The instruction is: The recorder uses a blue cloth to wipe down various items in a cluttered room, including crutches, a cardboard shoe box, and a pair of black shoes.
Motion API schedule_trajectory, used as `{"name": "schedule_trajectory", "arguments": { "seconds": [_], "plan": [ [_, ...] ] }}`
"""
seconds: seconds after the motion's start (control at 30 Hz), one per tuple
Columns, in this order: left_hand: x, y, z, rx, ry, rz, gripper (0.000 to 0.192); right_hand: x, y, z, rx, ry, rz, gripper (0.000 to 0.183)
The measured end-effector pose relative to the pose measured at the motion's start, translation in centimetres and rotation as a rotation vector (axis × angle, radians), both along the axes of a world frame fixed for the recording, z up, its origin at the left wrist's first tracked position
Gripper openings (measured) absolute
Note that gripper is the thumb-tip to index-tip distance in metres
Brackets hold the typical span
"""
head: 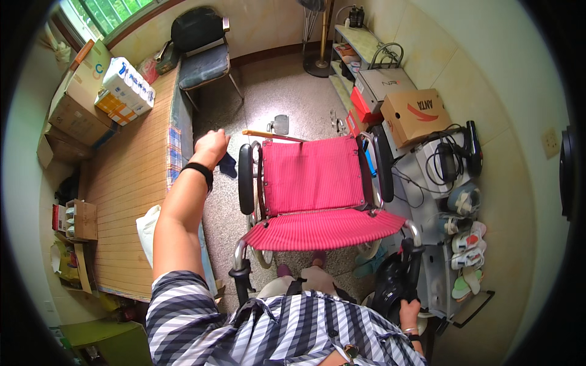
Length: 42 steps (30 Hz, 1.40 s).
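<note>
A wheelchair with pink striped seat and backrest stands in front of me, seen from behind. Around the end of its right push handle, my right hand is closed, beside a shiny black object. My left hand reaches forward past the left armrest, fingers curled; whether they hold anything is unclear. Dark blue cloth appears just below that hand, and I cannot tell if they touch. A stick with a yellow handle crosses beyond the seat's front edge, its tip near my left hand.
To the left is a mat-covered bed with cartons and a wrapped pack. A black chair stands beyond it. Along the right wall are shoe boxes, a hair dryer, cables and shoes. Slippers lie by the right wheel.
</note>
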<state>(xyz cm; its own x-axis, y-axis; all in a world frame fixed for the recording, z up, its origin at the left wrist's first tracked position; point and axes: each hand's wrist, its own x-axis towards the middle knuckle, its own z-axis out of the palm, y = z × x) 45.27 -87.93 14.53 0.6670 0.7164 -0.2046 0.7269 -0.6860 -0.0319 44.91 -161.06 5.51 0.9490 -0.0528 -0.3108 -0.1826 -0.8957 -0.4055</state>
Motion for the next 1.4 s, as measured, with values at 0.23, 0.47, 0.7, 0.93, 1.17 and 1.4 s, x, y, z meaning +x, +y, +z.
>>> {"name": "schedule_trajectory", "arguments": {
  "seconds": [0.23, 0.47, 0.7, 0.93, 1.17, 1.4],
  "plan": [
    [11.6, -1.0, -0.1, 0.020, 0.444, -0.258, 0.056, 1.1, 0.2, -1.1, -0.120, 0.048, -0.022, 0.029],
    [12.5, 0.1, -4.9, 0.165, 0.695, -0.369, 0.021, 2.9, 1.5, -1.9, 0.192, -0.264, 0.124, 0.020],
    [10.1, -2.8, -7.5, 0.126, 0.764, -0.317, 0.031, 3.9, 1.9, -1.6, 0.254, -0.037, 0.142, 0.019],
    [9.3, -3.2, -7.6, 0.135, 0.522, -0.479, 0.020, 3.7, 2.1, -3.1, 0.348, 0.010, 0.079, 0.027],
    [6.4, -1.9, 0.5, 0.236, 0.270, -0.395, 0.017, 3.4, 4.6, -1.0, 0.346, -0.048, 0.133, 0.028],
    [-1.7, -1.1, 7.4, 0.069, 0.035, 0.090, 0.030, 3.1, 2.3, -4.0, -0.056, 0.085, 0.064, 0.034]
  ]
}}
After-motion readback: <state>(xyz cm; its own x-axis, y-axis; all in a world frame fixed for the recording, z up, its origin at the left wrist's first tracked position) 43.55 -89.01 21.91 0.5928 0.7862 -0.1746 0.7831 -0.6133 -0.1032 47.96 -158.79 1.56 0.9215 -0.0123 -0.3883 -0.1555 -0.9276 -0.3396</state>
